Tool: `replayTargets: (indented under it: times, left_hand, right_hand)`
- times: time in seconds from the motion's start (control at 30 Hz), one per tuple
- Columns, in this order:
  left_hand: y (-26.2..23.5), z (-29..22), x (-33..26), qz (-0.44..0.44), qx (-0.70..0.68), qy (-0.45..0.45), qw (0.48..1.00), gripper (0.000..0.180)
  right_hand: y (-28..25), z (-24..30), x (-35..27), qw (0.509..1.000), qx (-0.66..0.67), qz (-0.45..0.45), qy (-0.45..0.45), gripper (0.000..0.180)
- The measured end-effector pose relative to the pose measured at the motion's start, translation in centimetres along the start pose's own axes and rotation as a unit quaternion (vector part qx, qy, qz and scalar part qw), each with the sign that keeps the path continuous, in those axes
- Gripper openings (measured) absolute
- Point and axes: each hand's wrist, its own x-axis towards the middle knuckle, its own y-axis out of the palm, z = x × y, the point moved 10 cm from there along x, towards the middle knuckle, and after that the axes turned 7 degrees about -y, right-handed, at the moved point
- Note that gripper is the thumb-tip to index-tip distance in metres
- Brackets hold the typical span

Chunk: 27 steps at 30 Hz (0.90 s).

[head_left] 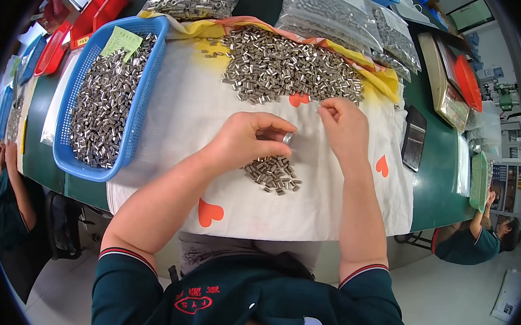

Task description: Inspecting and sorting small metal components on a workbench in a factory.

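My left hand (249, 136) is closed, thumb and fingers gripping a small shiny metal cylinder (287, 138). Just below it lies a small pile of short metal cylinders (274, 177) on the white cloth (178, 126). To its right, my right hand (344, 127) is pinched shut near the front edge of the large heap of metal cylinders (285, 64). Whatever its fingertips may hold is too small to make out. Red hearts and yellow patches mark the cloth.
At the left stands a blue plastic basket (62, 118) full of metal cylinders, a green paper note (121, 43) on top. Clear bags of metal parts (328, 13) lie at the back. A dark phone (414, 139) rests right of the cloth. Other people sit at both sides.
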Motion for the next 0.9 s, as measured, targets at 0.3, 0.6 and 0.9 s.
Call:
replayTargets:
  times: [0.3, 0.6, 0.9]
  left_hand:
    - [-1.4, 0.1, 0.2, -0.022, -0.129, 0.029, 0.991, 0.031]
    - [-1.7, 0.0, 0.1, -0.021, -0.152, 0.047, 0.987, 0.031]
    - [-1.9, 0.6, 0.0, -0.060, -0.117, 0.015, 0.991, 0.030]
  right_hand:
    - [0.9, 2.2, -0.6, 0.988, -0.128, 0.035, -0.080, 0.007]
    - [1.5, 6.4, -2.1, 0.964, 0.238, 0.092, -0.070, 0.009]
    - [0.3, 8.4, -3.0, 0.980, 0.092, -0.014, -0.177, 0.009]
